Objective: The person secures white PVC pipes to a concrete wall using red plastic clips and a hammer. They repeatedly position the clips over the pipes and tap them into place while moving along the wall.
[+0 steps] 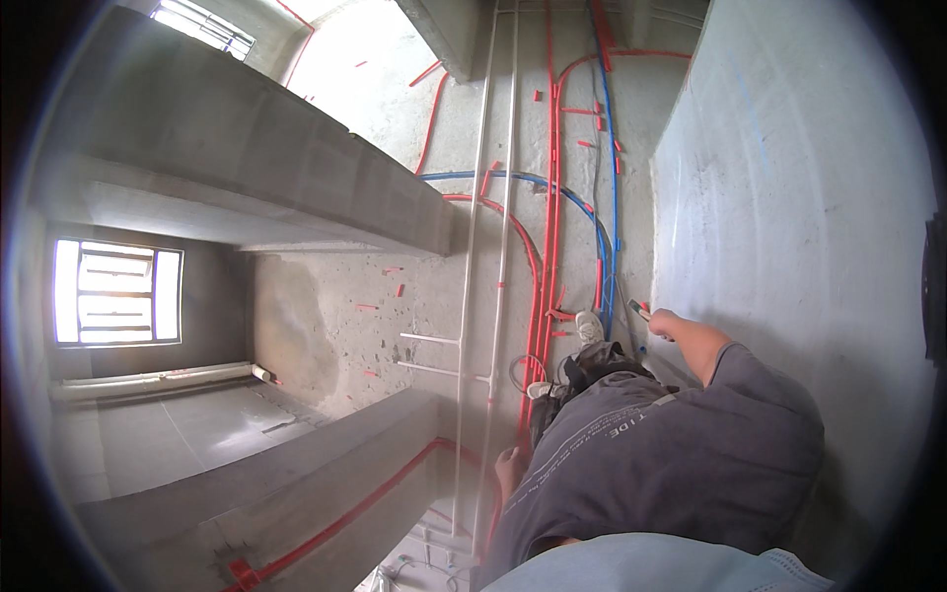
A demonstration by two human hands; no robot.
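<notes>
On the right, my right hand (667,324) is closed around a short tool (639,311) with a dark green part, held near the foot of the pale wall. Its exact kind is too small to tell. My left hand (508,468) hangs low at my left side, beside the white pipes; its fingers are mostly hidden. Beneath me, my shoes (589,327) stand by red conduits (545,286) and blue conduit (614,197) running along the concrete floor. A thin loop of wire (526,373) lies by my left foot.
White pipes (471,266) run lengthwise left of the red conduits. Concrete wall sections (296,148) stand to the left, one nearer with red conduit (345,523) along it. A pale wall (789,197) rises close on my right. Red scraps (400,290) dot the floor.
</notes>
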